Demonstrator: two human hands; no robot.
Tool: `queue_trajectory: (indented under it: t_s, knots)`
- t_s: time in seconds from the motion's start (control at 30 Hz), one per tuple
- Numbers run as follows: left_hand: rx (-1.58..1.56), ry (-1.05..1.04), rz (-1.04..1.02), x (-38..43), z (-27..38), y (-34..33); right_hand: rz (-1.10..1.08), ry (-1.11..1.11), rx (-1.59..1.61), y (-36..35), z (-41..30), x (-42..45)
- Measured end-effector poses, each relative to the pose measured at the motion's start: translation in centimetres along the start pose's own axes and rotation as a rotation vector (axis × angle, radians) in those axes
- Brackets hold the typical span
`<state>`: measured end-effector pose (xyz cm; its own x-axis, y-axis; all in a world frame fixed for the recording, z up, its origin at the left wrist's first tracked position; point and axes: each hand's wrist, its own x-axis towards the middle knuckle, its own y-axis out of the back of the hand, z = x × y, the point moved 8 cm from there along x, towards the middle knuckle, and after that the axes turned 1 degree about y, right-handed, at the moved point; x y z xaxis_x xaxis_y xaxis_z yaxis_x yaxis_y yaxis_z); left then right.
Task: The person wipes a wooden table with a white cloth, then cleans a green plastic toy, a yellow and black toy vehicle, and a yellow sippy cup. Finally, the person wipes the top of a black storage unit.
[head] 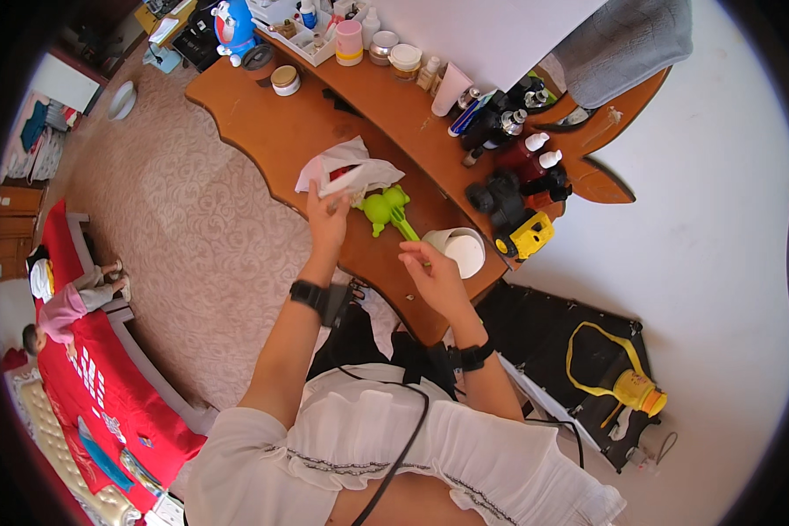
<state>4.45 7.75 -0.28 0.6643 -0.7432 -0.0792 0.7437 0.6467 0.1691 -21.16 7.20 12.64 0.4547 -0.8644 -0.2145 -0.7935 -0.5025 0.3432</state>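
On the brown wooden dressing table (pixel 250 125), my left hand (pixel 327 220) has its fingers on the near edge of an open white bag (pixel 342 158). Something red shows in the bag's mouth. Beside it is a lime-green plastic tool (pixel 381 209) with a rounded, animal-shaped head and a slim handle. My right hand (pixel 434 276) has its fingertips around the end of that handle, which they partly hide. Just beyond the right hand stands a round white tub (pixel 463 253) with a pale, flat face.
A raised shelf holds cosmetic jars (pixel 404 59), pump bottles (pixel 513 125) and a yellow-and-black toy truck (pixel 529 237). Above it hangs a grey towel (pixel 621 52). A yellow strapped bottle (pixel 638 391) lies on a black case (pixel 539 335). A person (pixel 72 306) is on the red bed at left.
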Motion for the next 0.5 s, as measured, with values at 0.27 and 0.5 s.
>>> queue_trajectory:
  t_s: [0.27, 0.5]
  knots:
    - [-0.2, 0.393, -0.299, -6.5, 7.0, 1.8, 0.029, 0.017, 0.034, -2.5, -0.3, 2.8]
    - [-0.374, 0.2, -0.397, -5.6, 10.3, -3.3, -0.043, -0.262, 0.507, -3.0, 2.1, 3.0]
